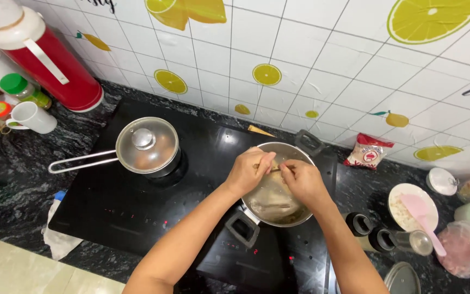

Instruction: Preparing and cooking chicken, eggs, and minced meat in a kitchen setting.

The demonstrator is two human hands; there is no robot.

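Observation:
A steel two-handled pot point(298, 151) stands on the black induction cooktop point(121, 207), with pale liquid inside. Both my hands are over its near-left rim. My left hand point(248, 170) and my right hand point(300, 179) meet fingertip to fingertip, pinching a thin stick-like thing point(274, 169) between them; what it is stays too small to tell. A wooden tip point(259, 130) pokes out behind the pot.
A lidded saucepan point(147, 146) with a long wire handle sits left of the pot. Red thermos point(50, 60), white mug point(31, 117) and jars crowd the far left. A snack packet point(369, 151), bowl with pink spatula point(417, 209), glass point(417, 242) and bags lie right. White cloth point(58, 239) at the front left.

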